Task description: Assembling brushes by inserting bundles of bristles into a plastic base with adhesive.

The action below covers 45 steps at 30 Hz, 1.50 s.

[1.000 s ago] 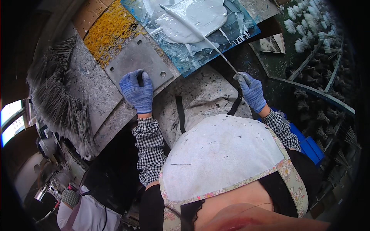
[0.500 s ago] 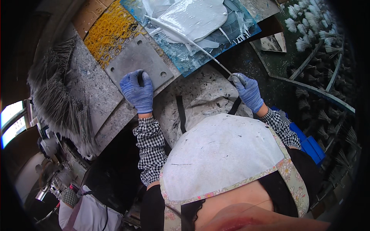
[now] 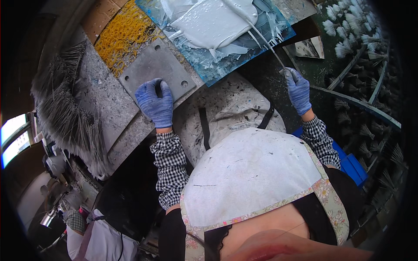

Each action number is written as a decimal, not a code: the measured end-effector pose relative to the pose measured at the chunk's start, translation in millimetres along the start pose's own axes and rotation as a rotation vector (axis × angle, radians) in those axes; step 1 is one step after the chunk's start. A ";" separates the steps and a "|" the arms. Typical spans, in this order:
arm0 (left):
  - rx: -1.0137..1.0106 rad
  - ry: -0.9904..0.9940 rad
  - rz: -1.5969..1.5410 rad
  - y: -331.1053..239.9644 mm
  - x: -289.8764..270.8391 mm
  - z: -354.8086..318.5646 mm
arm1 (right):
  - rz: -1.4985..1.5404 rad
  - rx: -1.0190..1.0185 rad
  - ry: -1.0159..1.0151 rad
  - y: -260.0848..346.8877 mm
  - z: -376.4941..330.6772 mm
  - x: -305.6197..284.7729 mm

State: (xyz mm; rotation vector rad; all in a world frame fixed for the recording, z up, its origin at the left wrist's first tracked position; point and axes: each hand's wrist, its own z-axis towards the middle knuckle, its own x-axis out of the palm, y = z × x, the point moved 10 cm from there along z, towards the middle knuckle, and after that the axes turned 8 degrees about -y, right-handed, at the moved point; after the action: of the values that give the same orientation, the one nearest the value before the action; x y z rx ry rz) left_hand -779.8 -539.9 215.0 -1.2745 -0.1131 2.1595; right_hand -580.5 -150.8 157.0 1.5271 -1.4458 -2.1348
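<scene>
My left hand (image 3: 155,105), in a blue glove, lies flat on a grey square metal plate (image 3: 152,71) with holes near its corners. My right hand (image 3: 298,89), also gloved in blue, grips a thin metal rod (image 3: 267,43) that reaches up into a pool of thick white paste (image 3: 213,24). The paste is spread on a blue glass-like sheet (image 3: 226,65) at the top of the view. A string of paste clings along the rod.
A bundle of thin grey bristles (image 3: 65,113) lies on the bench to the left. A yellow mesh patch (image 3: 122,30) lies beyond the plate. Racks of white tufted brushes (image 3: 348,21) stand at right. Another person (image 3: 87,235) is at the lower left.
My right hand has drawn the rod to the right, away from the paste. The left hand stays on the plate.
</scene>
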 end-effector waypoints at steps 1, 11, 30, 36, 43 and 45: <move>-0.004 -0.001 -0.003 -1.8 0.9 0.6 | 0.006 -0.012 -0.024 -1.7 3.3 -4.8; -0.040 0.018 -0.013 15.6 -2.6 4.4 | -0.087 -0.098 -0.021 4.1 6.3 2.0; -0.465 0.318 0.899 294.9 -186.1 -19.7 | 0.084 -0.678 0.464 281.5 -8.8 117.5; -0.549 0.362 0.893 296.0 -180.3 -37.0 | 0.289 -1.271 0.718 450.1 -98.9 262.0; -0.486 0.322 0.779 281.7 -165.1 -39.6 | 0.129 -1.565 0.967 575.6 -178.4 502.3; -0.611 0.438 0.683 277.7 -154.2 -36.2 | -0.029 -1.496 1.049 566.8 -167.8 534.0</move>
State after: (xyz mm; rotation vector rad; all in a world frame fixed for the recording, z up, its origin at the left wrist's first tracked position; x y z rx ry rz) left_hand -827.1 -856.0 210.8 -2.3918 -0.1838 2.4076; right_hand -919.0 -867.7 234.5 1.3828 0.4805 -1.2040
